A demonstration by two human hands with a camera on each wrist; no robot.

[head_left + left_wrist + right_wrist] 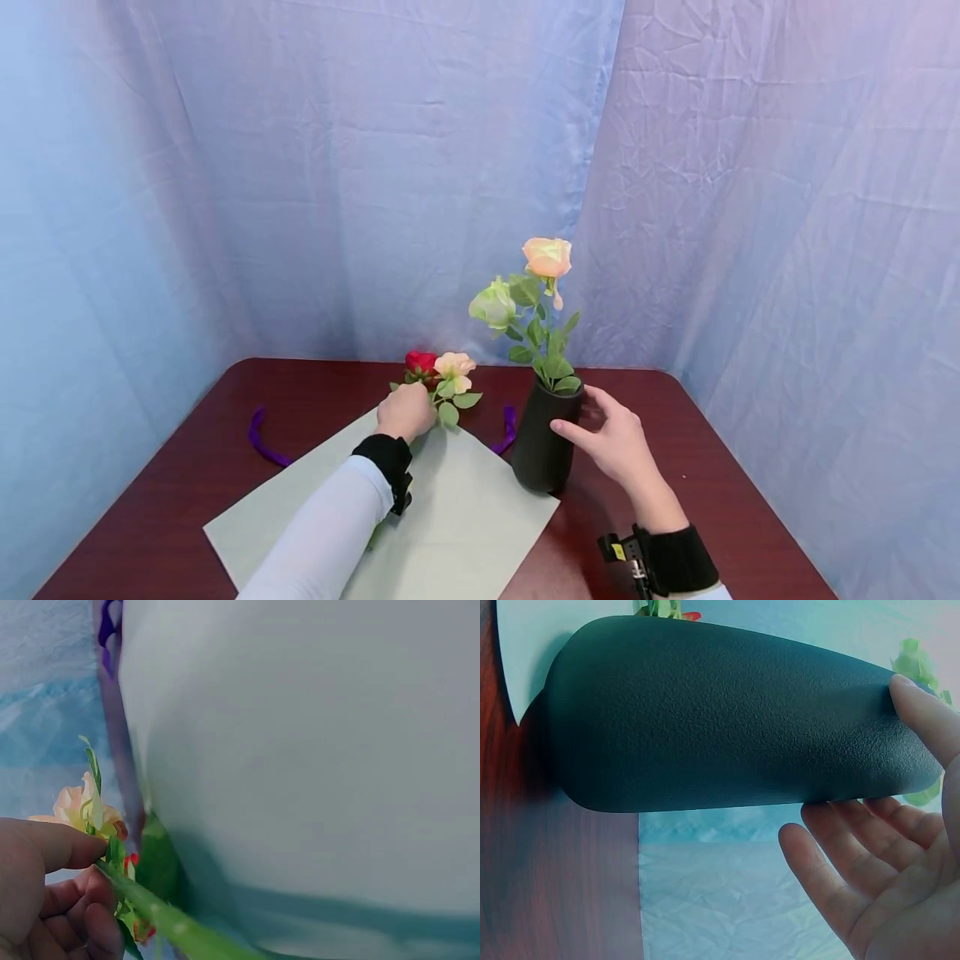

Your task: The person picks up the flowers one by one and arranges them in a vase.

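Note:
My left hand point(407, 412) pinches a green flower stem point(176, 921) between thumb and forefinger, above pale green paper point(457, 521). A red flower point(421, 362) and a peach flower point(454, 368) show just past this hand; which bloom belongs to the pinched stem I cannot tell. My right hand point(618, 437) grips a dark, matte vase point(727, 716) near its top, thumb on one side and fingers on the other. The vase leans slightly and holds a peach rose point(547, 257) and a pale green rose point(493, 304) with leafy stems.
Purple ribbon point(258, 442) lies on the dark red-brown table point(315, 387), partly under the paper and visible on both sides of it. The vase's base is at the paper's right edge. Blue and lilac curtains point(375, 183) hang behind and beside the table.

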